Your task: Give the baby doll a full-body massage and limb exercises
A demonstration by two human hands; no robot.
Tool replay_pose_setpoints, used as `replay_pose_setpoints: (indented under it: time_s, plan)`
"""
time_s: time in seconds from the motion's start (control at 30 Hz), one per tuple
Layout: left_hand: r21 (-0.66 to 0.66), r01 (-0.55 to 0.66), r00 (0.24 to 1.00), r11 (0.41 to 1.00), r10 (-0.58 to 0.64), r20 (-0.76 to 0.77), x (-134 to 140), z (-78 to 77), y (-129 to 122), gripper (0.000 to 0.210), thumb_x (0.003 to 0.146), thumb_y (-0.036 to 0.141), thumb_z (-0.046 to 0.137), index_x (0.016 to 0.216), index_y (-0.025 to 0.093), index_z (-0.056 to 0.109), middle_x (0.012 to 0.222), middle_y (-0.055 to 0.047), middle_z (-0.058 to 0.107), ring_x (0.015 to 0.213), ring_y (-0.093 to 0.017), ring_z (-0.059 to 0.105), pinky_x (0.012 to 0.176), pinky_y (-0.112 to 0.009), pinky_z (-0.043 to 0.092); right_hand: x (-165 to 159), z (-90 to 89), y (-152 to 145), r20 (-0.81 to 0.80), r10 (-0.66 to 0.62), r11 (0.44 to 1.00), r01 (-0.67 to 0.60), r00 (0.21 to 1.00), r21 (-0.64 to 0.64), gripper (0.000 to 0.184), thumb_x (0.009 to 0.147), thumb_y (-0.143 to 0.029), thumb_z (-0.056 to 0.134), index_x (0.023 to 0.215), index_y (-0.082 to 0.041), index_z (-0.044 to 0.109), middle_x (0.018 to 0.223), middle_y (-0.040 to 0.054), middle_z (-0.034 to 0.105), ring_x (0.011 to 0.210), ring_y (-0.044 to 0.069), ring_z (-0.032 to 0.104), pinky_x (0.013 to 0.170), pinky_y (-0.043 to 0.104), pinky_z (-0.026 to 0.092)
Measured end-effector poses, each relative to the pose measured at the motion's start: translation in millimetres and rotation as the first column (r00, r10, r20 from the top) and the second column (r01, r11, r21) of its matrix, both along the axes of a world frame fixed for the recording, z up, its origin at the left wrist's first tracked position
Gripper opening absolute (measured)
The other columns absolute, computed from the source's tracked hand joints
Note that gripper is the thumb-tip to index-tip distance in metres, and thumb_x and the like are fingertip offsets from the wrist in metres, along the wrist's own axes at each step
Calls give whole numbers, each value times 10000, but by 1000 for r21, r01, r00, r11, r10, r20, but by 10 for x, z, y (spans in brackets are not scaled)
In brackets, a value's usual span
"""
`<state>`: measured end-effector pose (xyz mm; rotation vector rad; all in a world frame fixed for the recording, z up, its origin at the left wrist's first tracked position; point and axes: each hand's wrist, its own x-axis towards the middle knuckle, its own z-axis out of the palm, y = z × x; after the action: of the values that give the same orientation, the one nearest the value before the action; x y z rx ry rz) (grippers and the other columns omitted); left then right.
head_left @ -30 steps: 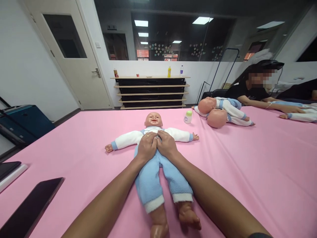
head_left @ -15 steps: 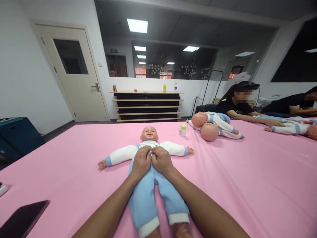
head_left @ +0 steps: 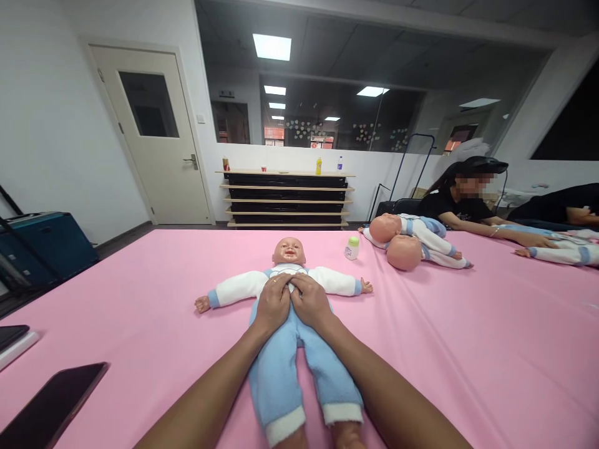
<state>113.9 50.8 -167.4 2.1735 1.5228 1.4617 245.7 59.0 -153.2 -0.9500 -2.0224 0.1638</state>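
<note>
The baby doll [head_left: 291, 333] lies on its back, face up, in the middle of the worktop [head_left: 468, 349], whose smooth pink covering runs in long soft creases to the doll's right side in view. Its round head [head_left: 289, 251] is hard and glossy; plush white sleeves [head_left: 238, 287] with blue cuffs stretch out to both sides, and fuzzy light-blue trousers [head_left: 276, 374] end in shaggy white hems.

The left hand [head_left: 274, 302] and right hand [head_left: 309, 300] rest side by side on the doll's torso, knuckles up and fingers half curled, their inner edges touching or nearly so. The fingertips are partly hidden, so I cannot tell whether either hand grips the cloth or only presses on it.

Beyond the doll's outstretched arm stands a small rounded white bottle [head_left: 352, 251] with a pale green cap. Near it, two more bald dolls [head_left: 405, 252] in similar fleecy clothes lie overlapping. A flat, dark, glossy smartphone [head_left: 56, 399] lies at the near left. At the far right, a co-worker's hand [head_left: 533, 241] touches another doll [head_left: 561, 254].
</note>
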Motion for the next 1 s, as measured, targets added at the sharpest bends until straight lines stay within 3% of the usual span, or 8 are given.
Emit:
replay_pose_setpoints:
  time_s: [0.27, 0.4, 0.53, 0.63, 0.73, 0.87, 1.0]
  plan:
    - [86, -24, 998, 996, 29, -61, -5, -38, -56, 412, 863, 118, 348, 1205, 177, 571, 1238, -50, 595, 1207, -162, 510, 1105, -376, 407, 3, -58, 32, 48, -269, 959, 272, 962, -75, 315, 843, -197, 455, 1083, -149, 654, 1192, 93, 609, 1135, 183, 543, 1033, 312, 395]
    - [151, 34, 995, 988, -19, -96, 0, -35, -86, 428, 872, 118, 336, 1238, 185, 548, 1256, -46, 590, 1230, -150, 500, 1124, -369, 386, 16, -72, 37, 64, -380, 919, 385, 923, -84, 250, 853, -212, 442, 948, -140, 662, 976, 96, 663, 963, 181, 594, 900, 292, 438]
    - [30, 93, 987, 995, -88, -134, 6, 15, -71, 406, 875, 136, 349, 1184, 223, 597, 1209, -24, 623, 1198, -141, 530, 1118, -375, 376, 23, -96, 40, 78, -456, 889, 458, 887, -14, 205, 840, -197, 439, 768, -135, 621, 792, 83, 638, 795, 175, 575, 788, 289, 430]
    - [-94, 61, 984, 994, -76, -163, 8, 53, -32, 433, 870, 138, 349, 1189, 283, 603, 1236, 14, 614, 1263, -167, 486, 1169, -473, 258, 29, -104, 26, 41, -404, 914, 402, 914, 59, 174, 803, -142, 449, 711, -140, 597, 746, 68, 618, 775, 163, 560, 777, 279, 421]
    - [-151, 8, 986, 988, -34, -166, 8, 45, 13, 453, 878, 156, 338, 1236, 303, 573, 1311, 22, 563, 1332, -189, 413, 1172, -524, 199, 36, -93, 1, 17, -248, 964, 246, 968, 99, 165, 778, -107, 460, 720, -148, 609, 747, 51, 621, 786, 151, 563, 792, 264, 431]
    - [-157, -139, 985, 978, 120, -126, -6, -45, 65, 429, 884, 171, 328, 1211, 258, 592, 1352, -18, 527, 1335, -212, 399, 1150, -533, 233, 35, -81, -7, 14, -41, 995, 40, 999, 94, 203, 775, -92, 466, 793, -169, 653, 856, 34, 662, 858, 144, 588, 888, 268, 447]
    - [-101, -286, 958, 953, 281, -65, -27, -112, 74, 418, 855, 134, 337, 1180, 173, 597, 1320, -101, 533, 1293, -226, 434, 1126, -501, 304, 13, -99, 29, -13, -44, 999, 44, 999, 26, 298, 800, -104, 456, 975, -179, 685, 1068, 34, 660, 1023, 146, 583, 1028, 285, 406]
